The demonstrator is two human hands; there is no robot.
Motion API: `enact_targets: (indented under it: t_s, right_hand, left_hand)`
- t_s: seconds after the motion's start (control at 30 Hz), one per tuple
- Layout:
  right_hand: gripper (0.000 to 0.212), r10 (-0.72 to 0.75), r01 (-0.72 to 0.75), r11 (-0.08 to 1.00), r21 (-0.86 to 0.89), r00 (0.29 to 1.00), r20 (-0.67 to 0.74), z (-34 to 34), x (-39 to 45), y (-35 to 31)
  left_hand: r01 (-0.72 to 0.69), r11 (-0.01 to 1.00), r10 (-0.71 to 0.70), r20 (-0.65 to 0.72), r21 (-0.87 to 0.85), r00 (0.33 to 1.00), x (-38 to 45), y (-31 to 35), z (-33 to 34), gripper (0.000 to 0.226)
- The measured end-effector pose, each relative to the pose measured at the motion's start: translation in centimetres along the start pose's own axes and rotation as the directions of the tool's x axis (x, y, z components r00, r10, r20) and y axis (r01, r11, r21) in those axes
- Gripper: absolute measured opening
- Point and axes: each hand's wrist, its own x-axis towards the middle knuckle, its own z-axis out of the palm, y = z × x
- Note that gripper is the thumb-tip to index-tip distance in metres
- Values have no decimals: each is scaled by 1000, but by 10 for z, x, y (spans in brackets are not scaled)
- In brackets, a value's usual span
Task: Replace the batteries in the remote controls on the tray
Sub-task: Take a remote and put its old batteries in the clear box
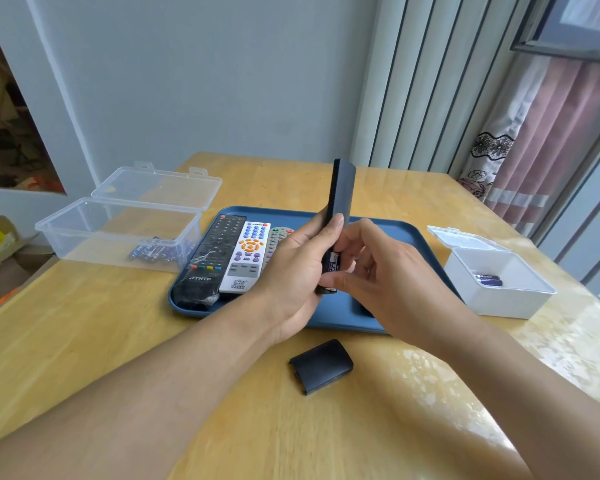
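The loose battery cover (321,366) lies on the table (118,341) below the hands, the left hand (291,271) clamped on an upright black remote (340,202) above the tray (395,233), while the right hand (378,271) pinches at its battery (335,263), which might spring out and roll away.

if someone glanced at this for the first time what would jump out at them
The dark remote control held upright above the blue tray, gripped by the left hand while the right hand works at its open battery compartment. Next, its black battery cover lying loose on the wooden table nearer the person, and three remotes side by side at the tray's left end.
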Motion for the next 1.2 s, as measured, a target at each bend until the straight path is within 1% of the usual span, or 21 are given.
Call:
enact_targets:
  t_s: [0.07, 0.13, 0.17, 0.23, 0.3, 0.4, 0.5, 0.63, 0.67, 0.77, 0.8, 0.9, 0.97, 1.03, 1.07, 1.13, 1.2]
  right_hand:
    - [26, 11, -11, 1000, 23, 1000, 2, -1, 1, 0]
    - [25, 20, -19, 998, 52, 1000, -18, 0, 1, 1]
    - [26, 40, -36, 995, 92, 998, -40, 1, 1, 2]
    - [27, 129, -109, 959, 262, 990, -61, 5, 2, 3]
    - [27, 228, -202, 883, 423, 974, -11, 8, 2, 3]
    - [27, 280, -270, 825, 496, 958, 56, 8, 2, 4]
    - [28, 288, -276, 828, 487, 956, 51, 7, 2, 3]
    - [18, 291, -262, 842, 471, 957, 13, 8, 1, -3]
    - [16, 297, -265, 849, 456, 955, 2, 7, 1, -4]
    - [11, 319, -277, 858, 432, 947, -27, 5, 1, -7]
    - [10, 325, -280, 860, 426, 945, -35, 5, 0, -7]
    - [11, 337, -285, 850, 443, 941, -42, 6, 0, -6]
    - [12, 349, -284, 833, 475, 936, -52, 6, 0, -3]
    - [19, 364, -281, 773, 569, 931, -36, 3, 2, -3]
    - [23, 376, -291, 710, 641, 927, 4, 1, 3, -3]
    - [27, 397, -350, 536, 769, 908, 136, -3, 5, -3]
    - [24, 400, -406, 369, 836, 881, 251, -4, 6, -3]
  left_hand:
    - [-17, 1000, 17, 27, 22, 999, 0, -2, 1, 14]
    - [-24, 1000, 24, 24, -1, 999, -1, -1, 3, 20]
    - [-26, 1000, 27, 15, -6, 1000, -1, -2, 3, 23]
    - [-42, 999, 42, -11, 7, 999, 1, -2, 3, 26]
    - [-52, 998, 53, -44, 20, 998, 3, -3, 2, 23]
    - [-41, 999, 41, -81, 11, 996, 5, -4, 0, 15]
    - [-36, 999, 36, -68, 2, 997, 7, -3, -3, 15]
    - [-45, 999, 46, -61, 20, 997, 7, -4, -5, 16]
    - [-51, 998, 54, -67, 40, 996, 7, -4, -4, 20]
    - [-73, 994, 78, -58, 80, 995, 7, -5, -3, 48]
    - [-85, 993, 89, -44, 85, 995, 6, -5, -2, 52]
    - [-101, 991, 103, -17, 89, 995, 5, -5, -2, 51]
    - [-101, 992, 106, -54, 79, 993, 6, -4, -2, 40]
    - [-97, 995, 99, -107, 24, 989, 8, -1, -4, 28]
    - [-91, 996, 89, -135, -5, 987, 9, 1, -6, 26]
    - [-70, 997, 61, -183, -43, 981, 10, 4, -9, 24]
    - [-45, 997, 28, -227, -67, 973, 10, 7, -11, 24]
